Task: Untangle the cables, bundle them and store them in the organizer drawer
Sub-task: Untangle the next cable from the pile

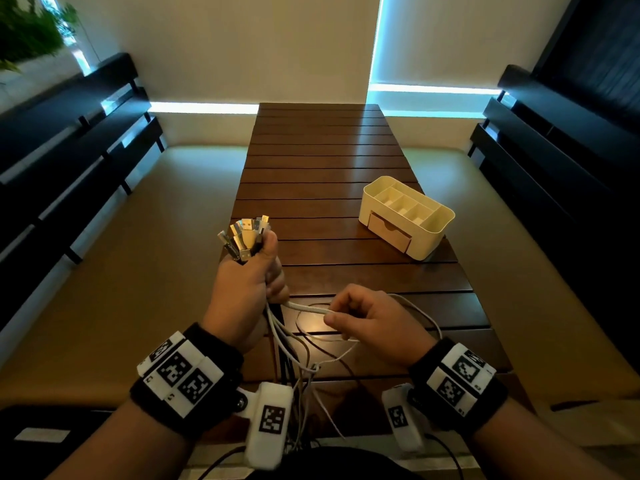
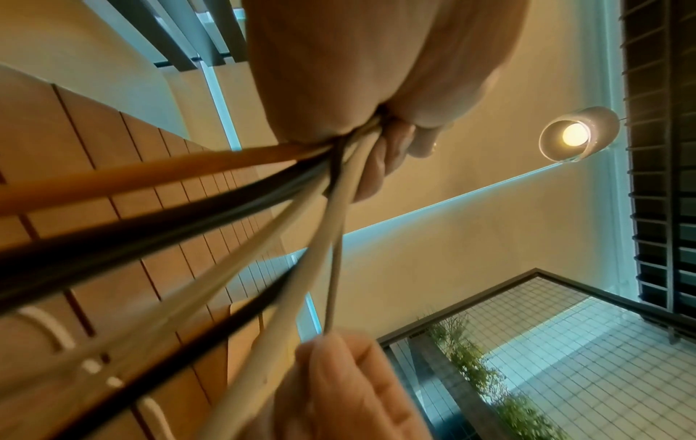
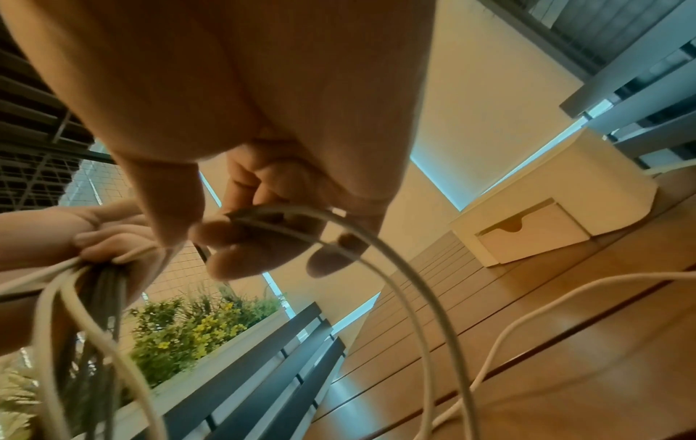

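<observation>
A brown slatted wooden table [image 1: 322,161] runs up the middle of the head view. Dark benches [image 1: 79,140] line the left and right edges of the frame. A green plant [image 1: 27,29] fills the upper left corner. In the left wrist view, a lit lamp [image 2: 578,134] sits at the upper right, with a wire grid panel [image 2: 565,342] at the lower right.
</observation>
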`<act>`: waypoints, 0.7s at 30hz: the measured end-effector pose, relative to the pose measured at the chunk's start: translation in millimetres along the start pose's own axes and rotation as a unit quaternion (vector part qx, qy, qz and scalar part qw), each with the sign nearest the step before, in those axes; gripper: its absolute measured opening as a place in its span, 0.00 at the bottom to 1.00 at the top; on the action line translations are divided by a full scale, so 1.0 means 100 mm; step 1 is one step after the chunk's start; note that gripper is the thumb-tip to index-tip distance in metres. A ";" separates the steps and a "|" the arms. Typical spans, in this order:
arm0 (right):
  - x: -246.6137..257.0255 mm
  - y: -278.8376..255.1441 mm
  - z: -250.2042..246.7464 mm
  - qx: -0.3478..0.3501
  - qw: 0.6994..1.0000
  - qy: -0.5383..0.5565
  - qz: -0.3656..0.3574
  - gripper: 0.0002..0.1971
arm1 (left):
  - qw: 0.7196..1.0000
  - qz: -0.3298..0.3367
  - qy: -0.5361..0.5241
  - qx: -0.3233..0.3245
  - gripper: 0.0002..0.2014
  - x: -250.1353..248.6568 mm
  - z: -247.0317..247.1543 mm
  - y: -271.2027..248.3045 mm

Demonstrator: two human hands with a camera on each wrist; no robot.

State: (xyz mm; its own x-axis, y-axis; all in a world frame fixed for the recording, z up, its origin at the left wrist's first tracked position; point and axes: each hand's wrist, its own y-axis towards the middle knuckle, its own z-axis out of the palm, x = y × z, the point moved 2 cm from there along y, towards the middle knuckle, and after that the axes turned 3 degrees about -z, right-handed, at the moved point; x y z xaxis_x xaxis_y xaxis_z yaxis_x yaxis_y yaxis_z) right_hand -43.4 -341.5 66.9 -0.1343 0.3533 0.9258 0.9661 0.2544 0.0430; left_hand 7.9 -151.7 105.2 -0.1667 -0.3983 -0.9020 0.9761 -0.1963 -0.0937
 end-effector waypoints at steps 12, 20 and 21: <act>0.07 0.06 -0.16 -0.084 0.996 -0.037 0.022 0.04 | 0.988 0.018 0.145 0.057 0.07 -0.09 -0.01 0.01; 0.24 0.06 -0.14 -0.095 0.995 -0.002 0.013 0.03 | 0.972 0.005 0.214 0.099 0.09 -0.02 0.12 -0.03; 0.23 0.06 -0.13 -0.101 0.995 0.009 0.008 0.03 | 0.969 -0.004 0.224 0.108 0.09 0.00 0.14 -0.04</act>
State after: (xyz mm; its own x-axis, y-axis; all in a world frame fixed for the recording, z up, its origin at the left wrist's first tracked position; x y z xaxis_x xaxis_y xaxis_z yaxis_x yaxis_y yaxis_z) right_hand -38.1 -343.7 93.8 -0.1170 0.3399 0.9331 0.9929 0.0616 0.1021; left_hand 2.4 -163.5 111.1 -0.0501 0.0224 -0.9985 0.9146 -0.4007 -0.0549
